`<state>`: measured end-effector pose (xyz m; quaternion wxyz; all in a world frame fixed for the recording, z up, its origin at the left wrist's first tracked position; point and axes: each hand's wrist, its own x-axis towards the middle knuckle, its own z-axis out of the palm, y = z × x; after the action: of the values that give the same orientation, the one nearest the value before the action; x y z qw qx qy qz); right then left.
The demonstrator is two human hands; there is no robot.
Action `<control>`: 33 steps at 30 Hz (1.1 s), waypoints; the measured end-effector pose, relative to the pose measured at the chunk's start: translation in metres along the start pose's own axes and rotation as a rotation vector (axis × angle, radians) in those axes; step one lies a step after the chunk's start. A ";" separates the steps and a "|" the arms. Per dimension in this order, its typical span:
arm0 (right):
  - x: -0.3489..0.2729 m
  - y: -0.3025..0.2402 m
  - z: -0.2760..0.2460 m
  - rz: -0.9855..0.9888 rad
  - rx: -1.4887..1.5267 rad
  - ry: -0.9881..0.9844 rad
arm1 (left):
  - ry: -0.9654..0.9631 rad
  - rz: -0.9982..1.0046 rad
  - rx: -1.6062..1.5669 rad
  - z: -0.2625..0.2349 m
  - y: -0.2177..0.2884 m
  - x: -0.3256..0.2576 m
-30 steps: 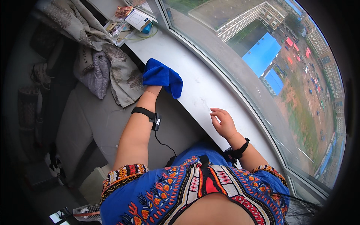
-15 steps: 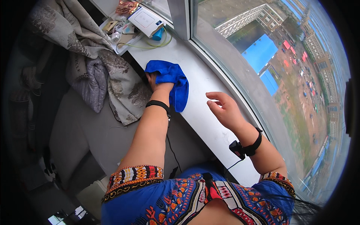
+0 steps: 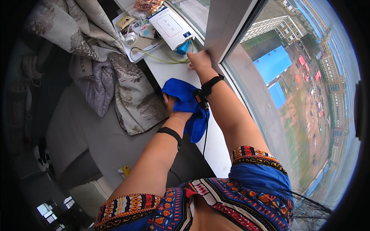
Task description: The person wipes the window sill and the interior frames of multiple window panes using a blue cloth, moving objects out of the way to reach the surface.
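A bright blue cloth lies bunched over the edge of the white windowsill, one end trailing toward me. My left hand is closed on it, the fingers mostly covered by the fabric. Farther along the sill, my right hand reaches in beside the window post, next to a blue cylinder and a yellow-green cable. Its fingers are largely hidden, and whether they touch the cable I cannot tell. A white box leans just beyond the cylinder.
A white tray of small items and cords stands at the sill's far end. Patterned curtain fabric hangs along the left. The window post and glass border the right side. A thin black cord runs from my right wrist strap.
My right hand has moved forward and left, from above the sill to beside the blue cylinder. My left hand and the cloth sit lower and farther right in the picture, whose view has also shifted.
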<state>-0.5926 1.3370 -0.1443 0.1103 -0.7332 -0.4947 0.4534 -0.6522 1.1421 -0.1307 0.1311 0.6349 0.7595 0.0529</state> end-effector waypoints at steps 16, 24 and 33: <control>0.038 -0.022 0.045 -0.153 -0.025 0.108 | 0.093 0.008 -0.155 0.004 -0.023 0.003; 0.013 -0.046 0.060 0.056 0.714 -0.191 | 0.064 0.022 -0.185 0.003 -0.025 0.005; 0.031 -0.051 0.065 0.072 0.767 -0.005 | 0.107 0.032 -0.186 0.018 -0.031 0.007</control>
<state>-0.6717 1.3689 -0.1673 0.3592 -0.6545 -0.2633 0.6110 -0.6782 1.1412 -0.1571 0.1479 0.6284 0.7471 0.1588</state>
